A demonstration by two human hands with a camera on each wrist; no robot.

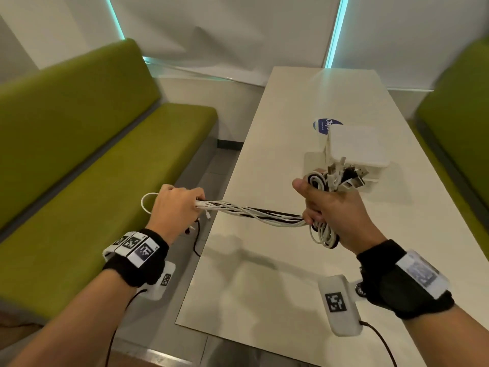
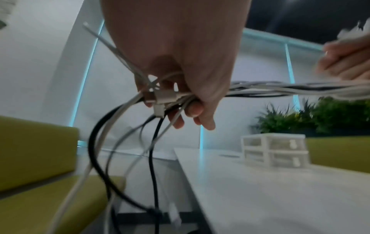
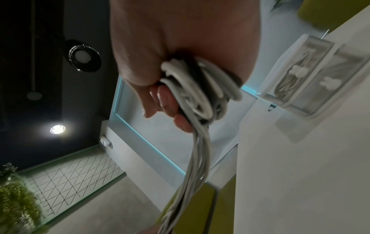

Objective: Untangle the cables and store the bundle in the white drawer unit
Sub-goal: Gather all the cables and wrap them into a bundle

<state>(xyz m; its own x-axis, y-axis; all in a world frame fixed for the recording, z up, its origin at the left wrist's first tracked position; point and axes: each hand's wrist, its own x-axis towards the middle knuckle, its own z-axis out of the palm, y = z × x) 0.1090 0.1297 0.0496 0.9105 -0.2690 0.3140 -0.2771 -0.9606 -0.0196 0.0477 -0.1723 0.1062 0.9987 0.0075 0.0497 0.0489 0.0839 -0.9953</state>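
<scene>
A bundle of white and black cables (image 1: 254, 214) stretches taut between my hands above the table's left edge. My left hand (image 1: 176, 207) grips its loose ends off the table; in the left wrist view the cable ends (image 2: 160, 101) and plugs hang below the fist (image 2: 180, 95). My right hand (image 1: 330, 210) holds the coiled part with the USB plugs (image 1: 344, 176) sticking up; the coil (image 3: 198, 90) fills that fist (image 3: 166, 95). The white drawer unit (image 1: 356, 148) stands on the table just beyond my right hand, both drawers (image 2: 274, 152) closed.
The white table (image 1: 277, 274) runs away from me, with a blue round sticker (image 1: 324, 125) behind the drawer unit. Green benches (image 1: 92, 168) flank it on both sides. A clear mat (image 3: 296, 126) lies under the drawer unit. Plants (image 2: 320, 115) stand behind the right bench.
</scene>
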